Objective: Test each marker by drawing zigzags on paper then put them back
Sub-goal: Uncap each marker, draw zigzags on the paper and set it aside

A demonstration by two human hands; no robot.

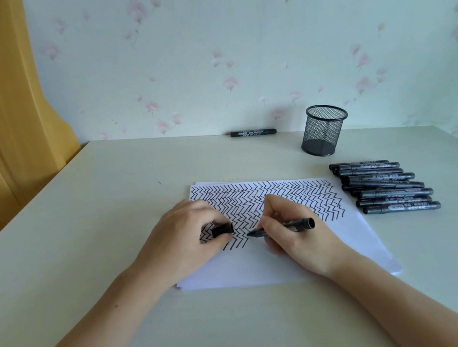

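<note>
On the counter (86,224), centre: paper (316,246) stack, upper part filled with black zigzags, lower strip blank.
Right grip: right hand (296,231) pinches an uncapped black marker (286,226), tip pointing to 9 o'clock, touching the sheet.
Left grip: left hand (184,239) clenched around the marker cap (222,230), resting on the paper's 9 o'clock edge.
At 3 o'clock: row of capped markers (387,184), just beside the paper edge.
At 1 o'clock: mesh pen cup (324,130), upright.
At 12 o'clock: lone marker (253,132) against the wall.
Open room: bare counter toward 6 and 9 o'clock.
</note>
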